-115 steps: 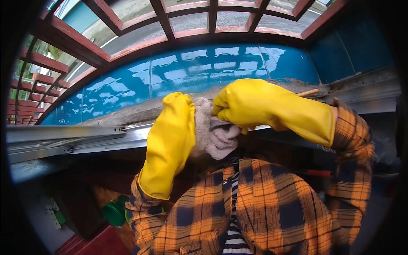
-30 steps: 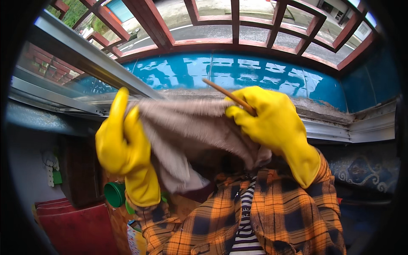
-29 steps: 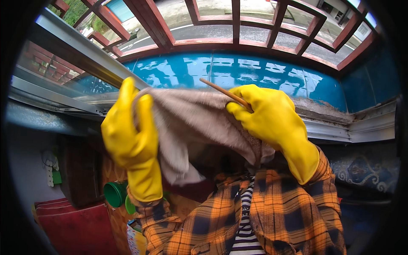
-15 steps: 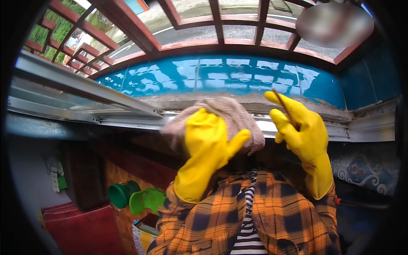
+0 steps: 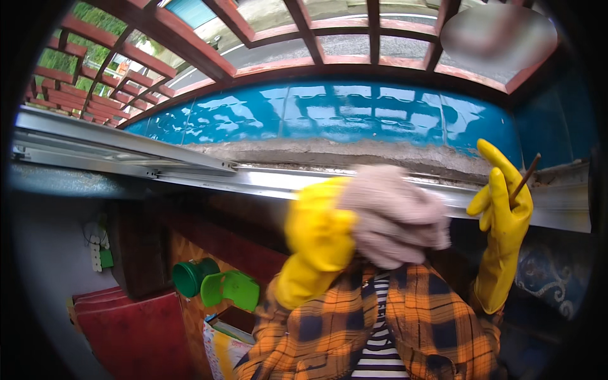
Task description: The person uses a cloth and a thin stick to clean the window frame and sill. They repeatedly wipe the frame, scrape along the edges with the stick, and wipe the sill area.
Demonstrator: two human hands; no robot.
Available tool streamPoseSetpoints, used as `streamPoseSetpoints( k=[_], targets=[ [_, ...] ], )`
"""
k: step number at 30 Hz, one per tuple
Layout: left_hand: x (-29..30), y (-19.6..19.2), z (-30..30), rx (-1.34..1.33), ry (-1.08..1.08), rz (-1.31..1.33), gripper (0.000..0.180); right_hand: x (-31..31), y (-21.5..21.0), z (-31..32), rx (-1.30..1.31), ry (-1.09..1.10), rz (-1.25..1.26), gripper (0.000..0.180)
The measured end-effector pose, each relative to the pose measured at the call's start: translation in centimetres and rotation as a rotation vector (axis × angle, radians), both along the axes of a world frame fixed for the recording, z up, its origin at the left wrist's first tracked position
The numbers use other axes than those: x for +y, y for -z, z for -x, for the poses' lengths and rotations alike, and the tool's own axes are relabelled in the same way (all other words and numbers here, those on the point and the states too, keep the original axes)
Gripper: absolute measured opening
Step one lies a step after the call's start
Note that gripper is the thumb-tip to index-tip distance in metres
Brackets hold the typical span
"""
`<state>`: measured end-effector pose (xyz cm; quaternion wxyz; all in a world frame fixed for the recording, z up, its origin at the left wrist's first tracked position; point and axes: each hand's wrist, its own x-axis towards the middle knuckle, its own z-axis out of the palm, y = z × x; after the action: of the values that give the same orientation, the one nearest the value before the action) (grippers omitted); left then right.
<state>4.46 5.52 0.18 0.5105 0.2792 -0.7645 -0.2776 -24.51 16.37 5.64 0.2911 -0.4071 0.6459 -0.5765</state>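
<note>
My left hand (image 5: 318,231), in a yellow rubber glove, is closed on a bunched pinkish-grey cloth (image 5: 400,218). Motion smears both; the cloth hangs to the right of the glove, over the near side of the metal window track (image 5: 272,181). My right hand (image 5: 505,218), gloved the same way, is raised at the track's right end. A thin brown stick (image 5: 527,176) is held in it, slanting up to the right, while some of its fingers point upward.
Beyond the track lies rough cement (image 5: 329,152), then a glossy blue tiled sill (image 5: 240,117) and red bars (image 5: 304,31). A sliding window frame (image 5: 126,142) stands at left. Below are a green bucket (image 5: 187,278), a green chair (image 5: 237,290) and a red cushioned seat (image 5: 136,335).
My left hand has lifted the cloth off the track, drawing it toward me and to the right, more bunched. My right hand has moved right with the stick. The view has shifted slightly.
</note>
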Motion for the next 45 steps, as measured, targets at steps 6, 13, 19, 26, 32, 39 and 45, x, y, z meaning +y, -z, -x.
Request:
streamPoseSetpoints(
  k=[6,13,19,26,32,39,45],
  targets=[
    [-2.5,-1.4,-10.2,-0.466,-0.676,0.169,0.022,-1.4,0.2,-0.1,0.021,0.034,0.054,0.04],
    [-2.9,-1.2,-1.6,-0.738,-0.335,0.292,0.028,2.5,0.6,1.4,-0.029,0.172,-0.048,0.038],
    [0.4,-2.4,8.2,-0.724,-0.048,0.381,0.038,5.0,1.2,2.1,-0.056,0.22,-0.011,0.038],
    [2.4,-2.3,12.9,-0.151,0.753,-0.18,0.037,5.4,1.0,3.1,-0.073,0.197,0.128,0.036],
    [2.5,0.7,-3.9,-0.081,0.067,-0.342,0.031,5.4,-0.7,5.2,0.044,0.224,0.257,0.038],
    [0.7,-3.5,-6.2,-0.754,-0.234,0.334,0.019,5.9,1.9,5.7,-0.041,0.147,0.244,0.037],
    [4.6,1.0,3.1,-0.595,0.007,0.21,0.028,8.0,1.4,5.6,-0.049,0.22,0.138,0.038]
  ],
)
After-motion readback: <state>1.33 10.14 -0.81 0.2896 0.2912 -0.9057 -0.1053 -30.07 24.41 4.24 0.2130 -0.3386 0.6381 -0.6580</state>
